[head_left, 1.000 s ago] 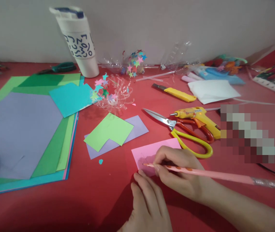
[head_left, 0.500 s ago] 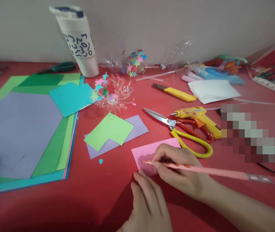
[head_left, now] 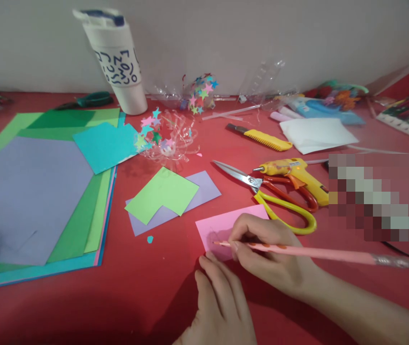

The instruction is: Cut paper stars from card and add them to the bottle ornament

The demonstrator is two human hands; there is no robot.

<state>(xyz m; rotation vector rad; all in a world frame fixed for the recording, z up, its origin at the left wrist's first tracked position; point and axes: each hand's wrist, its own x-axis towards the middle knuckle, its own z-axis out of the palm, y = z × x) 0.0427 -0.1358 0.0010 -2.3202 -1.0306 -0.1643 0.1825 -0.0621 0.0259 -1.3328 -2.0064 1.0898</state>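
At your far left, matte paper sheets (head_left: 28,191) lie fanned flat on the red table (head_left: 154,297). Your left hand (head_left: 220,306) lies palm down and holds nothing. Its fingers are stretched side by side, with the fingertips touching the near left corner of the pink paper (head_left: 218,224), a small thin rectangle just ahead. Just to the right, your right hand (head_left: 267,256) pinches the pink pencil (head_left: 326,256) close to its point. The point rests on the paper, leftward of the grip, and the long slim shaft runs almost level out to your right, ending in a metal ferrule. The glossy yellow-handled scissors (head_left: 286,206) lie just beyond.
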